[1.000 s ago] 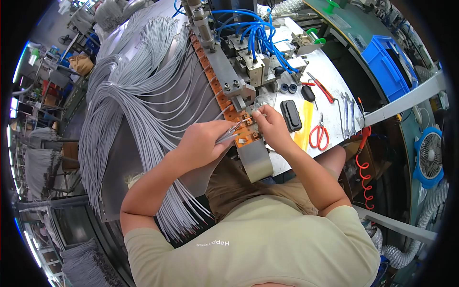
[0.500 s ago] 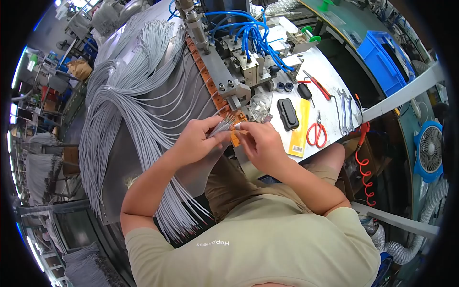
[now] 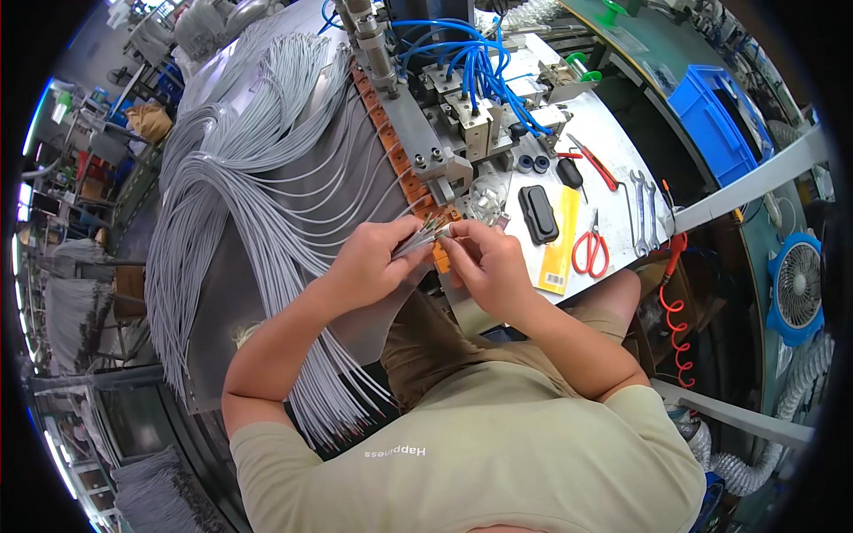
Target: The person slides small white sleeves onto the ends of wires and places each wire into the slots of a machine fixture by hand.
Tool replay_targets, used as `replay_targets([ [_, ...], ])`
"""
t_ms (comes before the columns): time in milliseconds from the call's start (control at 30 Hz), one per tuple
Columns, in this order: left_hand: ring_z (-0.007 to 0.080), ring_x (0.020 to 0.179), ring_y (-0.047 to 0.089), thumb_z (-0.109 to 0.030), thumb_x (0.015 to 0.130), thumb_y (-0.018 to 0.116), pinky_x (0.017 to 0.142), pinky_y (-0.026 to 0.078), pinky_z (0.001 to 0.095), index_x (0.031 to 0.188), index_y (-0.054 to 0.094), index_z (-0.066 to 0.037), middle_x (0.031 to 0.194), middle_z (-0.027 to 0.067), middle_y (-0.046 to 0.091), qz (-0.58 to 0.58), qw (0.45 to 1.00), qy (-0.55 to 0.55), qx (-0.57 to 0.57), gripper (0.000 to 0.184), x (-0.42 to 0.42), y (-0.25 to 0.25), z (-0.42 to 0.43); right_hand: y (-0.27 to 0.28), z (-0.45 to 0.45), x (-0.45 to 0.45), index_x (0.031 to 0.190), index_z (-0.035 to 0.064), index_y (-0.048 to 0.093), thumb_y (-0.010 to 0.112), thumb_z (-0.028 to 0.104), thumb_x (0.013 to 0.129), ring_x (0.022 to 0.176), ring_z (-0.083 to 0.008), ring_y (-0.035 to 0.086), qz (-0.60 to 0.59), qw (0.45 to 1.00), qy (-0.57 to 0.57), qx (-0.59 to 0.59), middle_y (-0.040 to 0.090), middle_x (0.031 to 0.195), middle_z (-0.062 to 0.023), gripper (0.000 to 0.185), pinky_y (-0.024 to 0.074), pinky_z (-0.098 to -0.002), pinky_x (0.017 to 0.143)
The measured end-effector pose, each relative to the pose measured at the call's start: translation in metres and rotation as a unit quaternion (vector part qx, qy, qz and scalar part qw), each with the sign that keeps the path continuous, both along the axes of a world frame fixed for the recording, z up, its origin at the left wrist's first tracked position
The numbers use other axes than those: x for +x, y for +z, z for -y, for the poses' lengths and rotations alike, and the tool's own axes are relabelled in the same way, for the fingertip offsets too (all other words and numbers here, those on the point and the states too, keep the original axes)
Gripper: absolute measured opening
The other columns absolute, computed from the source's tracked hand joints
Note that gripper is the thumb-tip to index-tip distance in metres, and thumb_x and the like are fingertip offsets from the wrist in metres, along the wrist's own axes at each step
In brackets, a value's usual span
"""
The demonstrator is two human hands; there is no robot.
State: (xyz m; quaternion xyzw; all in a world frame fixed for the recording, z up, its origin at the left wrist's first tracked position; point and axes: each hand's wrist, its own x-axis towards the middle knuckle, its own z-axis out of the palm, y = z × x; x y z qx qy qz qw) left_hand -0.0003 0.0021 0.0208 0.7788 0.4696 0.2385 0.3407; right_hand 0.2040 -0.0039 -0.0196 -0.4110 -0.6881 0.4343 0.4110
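We count two wrenches [image 3: 641, 218], one red scissors [image 3: 590, 252]; shirt [image 3: 462, 435] reads "Happiness"; left hand [image 3: 373, 259] grasps several grey cables [image 3: 412, 242]; right hand [image 3: 487, 266] beside tips, its grip we cannot tell

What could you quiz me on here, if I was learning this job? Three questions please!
1. What does the left hand hold?
2. True or false: the red-handled scissors lie on the white table.
3. What colour are the looping tubes on the machine? a) green b) blue c) yellow

Key:
1. A bunch of grey cables.
2. True.
3. b
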Motion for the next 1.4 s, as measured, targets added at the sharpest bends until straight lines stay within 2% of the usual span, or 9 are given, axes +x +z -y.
replay_targets([
  [300, 0.0299, 0.064, 0.062, -0.011, 0.089, 0.064, 0.063, 0.050, 0.0334, 0.094, 0.062, -0.001, 0.074, 0.0142, 0.065, 0.038, 0.998, -0.004, -0.045, 0.011, 0.004, 0.008, 0.002, 0.001, -0.006, 0.005, 0.100, 0.0003, 0.060, 0.061, 0.008, 0.097, 0.057, -0.0110, 0.055, -0.030, 0.992, 0.048, -0.110, 0.062, 0.069, -0.0052, 0.009, 0.0428, -0.0280, 0.053],
  [400, 0.0305, 0.066, 0.063, -0.008, 0.090, 0.062, 0.066, 0.051, 0.0327, 0.097, 0.064, -0.002, 0.076, 0.0129, 0.067, 0.114, 0.984, 0.003, -0.136, 0.009, 0.001, 0.006, 0.001, -0.003, -0.015, 0.009, 0.097, 0.0013, 0.057, 0.062, 0.008, 0.095, 0.063, -0.0199, 0.054, 0.078, 0.969, 0.034, 0.233, 0.059, 0.070, -0.0074, 0.009, 0.0431, -0.0361, 0.061],
  [533, 0.0325, 0.068, 0.065, -0.004, 0.090, 0.060, 0.068, 0.053, 0.0323, 0.101, 0.065, -0.001, 0.077, 0.0125, 0.069, 0.134, 0.977, -0.026, -0.164, 0.013, 0.002, 0.003, 0.003, -0.003, -0.013, 0.005, 0.095, 0.0023, 0.056, 0.063, 0.009, 0.093, 0.068, -0.0279, 0.052, 0.098, 0.957, -0.003, 0.272, 0.058, 0.071, -0.0096, 0.010, 0.0413, -0.0418, 0.067],
  [567, 0.0285, 0.070, 0.066, -0.006, 0.090, 0.062, 0.069, 0.052, 0.0308, 0.102, 0.065, -0.001, 0.078, 0.0122, 0.068, 0.091, 0.996, -0.007, -0.019, 0.013, 0.005, 0.003, 0.004, -0.006, -0.014, 0.006, 0.095, 0.0023, 0.056, 0.063, 0.009, 0.093, 0.068, -0.0279, 0.052, 0.098, 0.957, -0.003, 0.272, 0.058, 0.071, -0.0096, 0.010, 0.0413, -0.0418, 0.067],
  [633, 0.0204, 0.073, 0.067, -0.008, 0.090, 0.064, 0.070, 0.051, 0.0278, 0.103, 0.064, 0.000, 0.080, 0.0118, 0.067, -0.002, 0.963, 0.032, 0.268, 0.016, 0.007, 0.005, 0.009, -0.018, -0.022, 0.010, 0.093, 0.0025, 0.055, 0.063, 0.012, 0.094, 0.065, -0.0224, 0.052, 0.119, 0.961, -0.049, 0.245, 0.058, 0.070, -0.0073, 0.013, 0.0418, -0.0371, 0.063],
  [700, 0.0222, 0.075, 0.067, -0.008, 0.088, 0.065, 0.071, 0.052, 0.0285, 0.104, 0.064, 0.000, 0.083, 0.0118, 0.068, -0.005, 0.987, 0.020, 0.162, 0.018, 0.006, 0.022, 0.018, -0.032, -0.030, 0.015, 0.092, 0.0026, 0.055, 0.064, 0.014, 0.095, 0.064, -0.0197, 0.052, 0.131, 0.961, -0.072, 0.231, 0.058, 0.070, -0.0061, 0.015, 0.0420, -0.0348, 0.062],
  [767, 0.0259, 0.079, 0.068, -0.008, 0.085, 0.068, 0.072, 0.052, 0.0299, 0.106, 0.066, -0.001, 0.088, 0.0119, 0.069, -0.008, 0.998, -0.007, -0.054, 0.022, 0.005, 0.038, 0.025, -0.044, -0.042, 0.019, 0.092, 0.0030, 0.055, 0.064, 0.018, 0.096, 0.063, -0.0130, 0.051, 0.017, 0.995, -0.095, 0.018, 0.057, 0.070, -0.0029, 0.017, 0.0408, -0.0292, 0.059],
  [1033, 0.0309, 0.081, 0.068, -0.009, 0.077, 0.071, 0.068, 0.054, 0.0338, 0.108, 0.068, -0.004, 0.108, 0.0074, 0.070, -0.096, 0.977, -0.045, 0.187, 0.031, 0.006, -0.002, 0.005, -0.034, -0.052, 0.024, 0.094, 0.0040, 0.057, 0.064, 0.021, 0.097, 0.063, -0.0030, 0.047, -0.073, 0.977, -0.008, -0.200, 0.056, 0.072, 0.0027, 0.019, 0.0379, -0.0208, 0.055],
  [1400, 0.0264, 0.073, 0.067, -0.008, 0.077, 0.072, 0.065, 0.053, 0.0322, 0.109, 0.068, -0.004, 0.108, 0.0078, 0.070, -0.098, 0.982, -0.047, 0.156, 0.033, 0.003, -0.007, 0.007, -0.049, -0.055, 0.020, 0.093, 0.0060, 0.058, 0.063, 0.023, 0.097, 0.062, -0.0043, 0.049, -0.130, 0.946, -0.026, -0.297, 0.057, 0.072, 0.0019, 0.018, 0.0386, -0.0223, 0.055],
])
